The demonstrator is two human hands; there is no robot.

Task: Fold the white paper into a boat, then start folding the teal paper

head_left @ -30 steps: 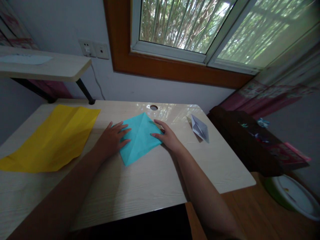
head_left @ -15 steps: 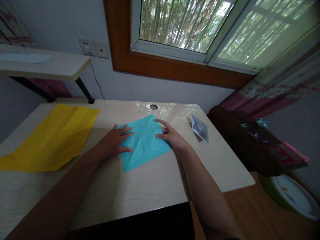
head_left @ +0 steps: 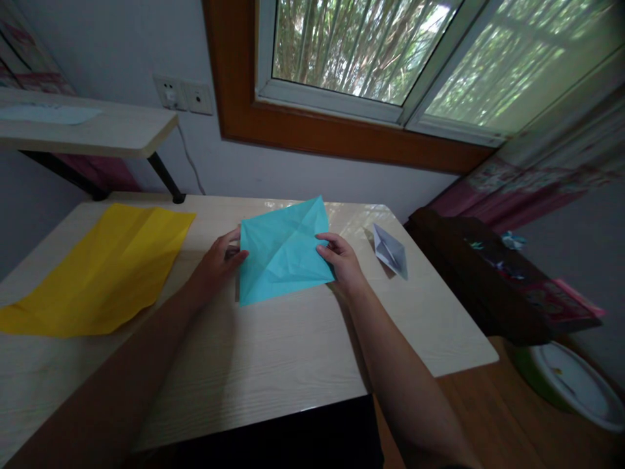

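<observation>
Between my two hands a light-blue sheet of paper (head_left: 286, 254) is spread out, with diagonal and cross creases running over it. Its left edge is pinched by my left hand (head_left: 219, 264), thumb on top and fingers behind. My right hand (head_left: 342, 260) grips the opposite edge between thumb and fingers. The sheet is tilted, with its far side raised off the desk. To the right of my right hand lies a folded white paper piece (head_left: 389, 251).
A large yellow sheet (head_left: 107, 273) lies on the left of the wooden desk (head_left: 293, 352). A raised shelf (head_left: 122, 130) on black legs stands at the back left. A cable hole sits near the back edge. Right of the desk are a dark cabinet (head_left: 469, 280) and a round basin (head_left: 576, 384).
My left hand has gone from lying flat on the blue paper to pinching its left edge. The paper has been lifted and tilted up, its far corner now farther back.
</observation>
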